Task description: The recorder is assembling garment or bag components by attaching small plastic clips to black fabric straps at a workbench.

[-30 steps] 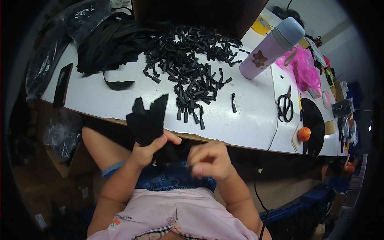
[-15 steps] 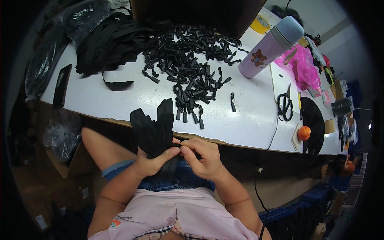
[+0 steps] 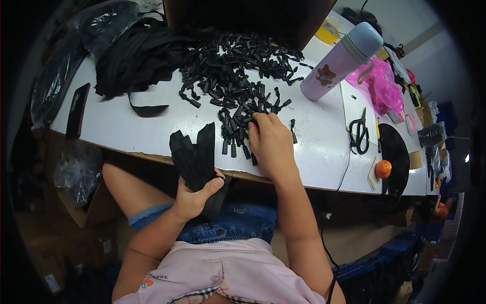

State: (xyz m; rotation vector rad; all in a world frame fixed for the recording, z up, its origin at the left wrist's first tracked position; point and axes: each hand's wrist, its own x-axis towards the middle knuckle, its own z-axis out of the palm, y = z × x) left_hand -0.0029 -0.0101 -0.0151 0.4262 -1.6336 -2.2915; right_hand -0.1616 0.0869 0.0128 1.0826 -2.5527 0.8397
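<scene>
My left hand (image 3: pixel 195 198) is closed round a bundle of black zipper strips (image 3: pixel 193 157). Their upper ends fan out above the fist, and the lower ends hang over my lap. On the table, the curled fingers of my right hand (image 3: pixel 271 142) reach into the near edge of a heap of black zipper sliders (image 3: pixel 238 86) with long pull tabs. Thumb and forefinger close on a slider there, mostly hidden by the hand. One loose slider (image 3: pixel 293 133) lies just right of that hand.
A heap of black strips (image 3: pixel 136 61) and plastic wrap (image 3: pixel 61 76) cover the back left, near a dark flat phone-like object (image 3: pixel 77 111). To the right stand a lilac bottle (image 3: pixel 334 66), black scissors (image 3: pixel 360 137), a pink plastic bag (image 3: pixel 377 91) and an orange round object (image 3: pixel 383 169).
My right hand has left the strips beside my left hand and moved forward to the slider heap. The left hand keeps its hold on the strips, nearly in place.
</scene>
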